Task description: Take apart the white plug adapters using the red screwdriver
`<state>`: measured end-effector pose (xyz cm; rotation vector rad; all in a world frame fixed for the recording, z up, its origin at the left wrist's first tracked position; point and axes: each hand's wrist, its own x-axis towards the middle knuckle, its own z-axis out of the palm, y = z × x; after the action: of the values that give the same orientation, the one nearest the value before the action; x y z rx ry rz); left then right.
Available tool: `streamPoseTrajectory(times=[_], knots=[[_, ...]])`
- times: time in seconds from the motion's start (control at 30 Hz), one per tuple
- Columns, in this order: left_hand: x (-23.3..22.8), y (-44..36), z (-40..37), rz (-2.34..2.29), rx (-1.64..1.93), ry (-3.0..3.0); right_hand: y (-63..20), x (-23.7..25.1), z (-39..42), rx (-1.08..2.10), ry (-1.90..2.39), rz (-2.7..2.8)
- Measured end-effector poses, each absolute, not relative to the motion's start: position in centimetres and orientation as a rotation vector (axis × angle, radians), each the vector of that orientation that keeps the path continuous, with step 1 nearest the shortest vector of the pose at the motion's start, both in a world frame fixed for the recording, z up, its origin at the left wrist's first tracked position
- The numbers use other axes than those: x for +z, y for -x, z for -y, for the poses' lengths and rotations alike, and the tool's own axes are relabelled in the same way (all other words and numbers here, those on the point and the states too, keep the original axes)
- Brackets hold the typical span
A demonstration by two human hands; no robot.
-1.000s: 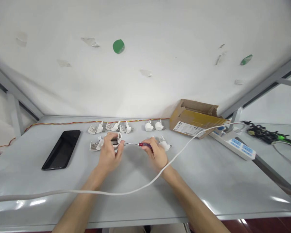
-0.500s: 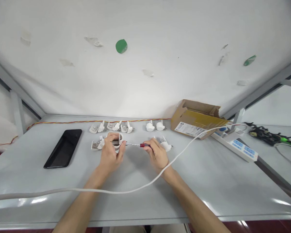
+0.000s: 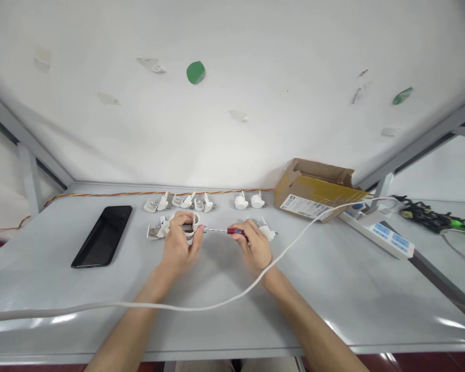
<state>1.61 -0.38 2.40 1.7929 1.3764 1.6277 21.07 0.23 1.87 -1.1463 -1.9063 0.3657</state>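
My left hand is closed around a white plug housing, its open side facing up. In my right hand is a screwdriver with a red handle, held level. Its thin shaft points left and the tip is at the housing's right side, near my left thumb; whether it sits in a screw cannot be seen. An opened plug lies just left of my left hand. Behind my right hand is another white plug, partly hidden.
Several opened plugs and two closed plugs line the back. A black phone lies left. To the right are a cardboard box, a power strip and dark cables. A white cord crosses in front, over my forearms.
The whole view has shifted a few pixels. My right hand and the screwdriver have moved very slightly right. Both hands keep their grips.
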Motion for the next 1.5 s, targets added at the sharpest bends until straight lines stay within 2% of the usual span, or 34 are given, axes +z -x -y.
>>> streamPoseTrajectory(times=[0.17,0.37,0.6,0.83,1.03,1.23,1.5], knots=[[2.4,-1.5,0.3,-1.380,1.626,-1.836,-20.8,1.6,0.1,0.455,1.166,1.842],[1.9,-1.4,-0.3,-1.378,1.721,-2.015,-21.0,2.1,-0.1,0.335,1.112,1.915],[2.1,-1.1,-0.1,-1.446,1.689,-2.009,-20.7,1.5,0.4,0.466,1.139,1.876],[2.3,-1.1,0.3,-1.477,1.580,-2.012,-21.0,2.4,-0.1,0.383,1.128,1.894],[2.1,-0.9,0.3,-1.525,1.521,-1.978,-21.0,1.9,0.3,0.546,1.220,1.845],[2.0,-0.8,0.3,-1.538,1.487,-1.992,-21.2,2.1,-0.1,0.402,1.160,1.931],[2.0,-0.5,0.0,-1.576,1.498,-1.966,-20.9,1.9,0.3,0.478,1.167,1.985]])
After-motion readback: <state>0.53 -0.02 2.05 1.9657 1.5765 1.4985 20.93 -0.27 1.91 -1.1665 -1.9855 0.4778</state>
